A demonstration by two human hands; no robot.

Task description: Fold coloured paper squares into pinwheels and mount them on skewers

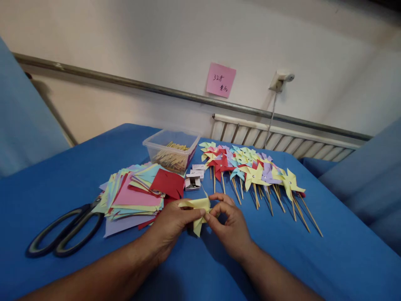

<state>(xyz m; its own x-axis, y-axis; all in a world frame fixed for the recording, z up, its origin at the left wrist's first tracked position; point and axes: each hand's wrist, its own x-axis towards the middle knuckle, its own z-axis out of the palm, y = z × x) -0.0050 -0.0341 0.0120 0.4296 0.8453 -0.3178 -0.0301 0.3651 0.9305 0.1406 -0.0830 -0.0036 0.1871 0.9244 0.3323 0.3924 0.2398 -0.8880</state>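
A yellow paper pinwheel (198, 205), its blades folded in, is held up between my two hands over the blue cloth. My left hand (171, 223) is closed on its left side, thumb pressed near the centre. The fingertips of my right hand (227, 221) pinch at the middle and right edge; whether a pin is between them is too small to tell. No stick shows on this pinwheel. Just beyond my hands stands a small open white box (192, 182) with tiny metallic pieces inside. Cut coloured paper squares (138, 194) lie stacked to the left.
Large dark-handled scissors (69, 234) lie at the left beside the paper. Behind stands a clear plastic tub (150, 144) of wooden sticks (172, 156). Several finished pinwheels (253, 176) on sticks lie in rows at the right. A radiator (282, 138) and wall are beyond the table.
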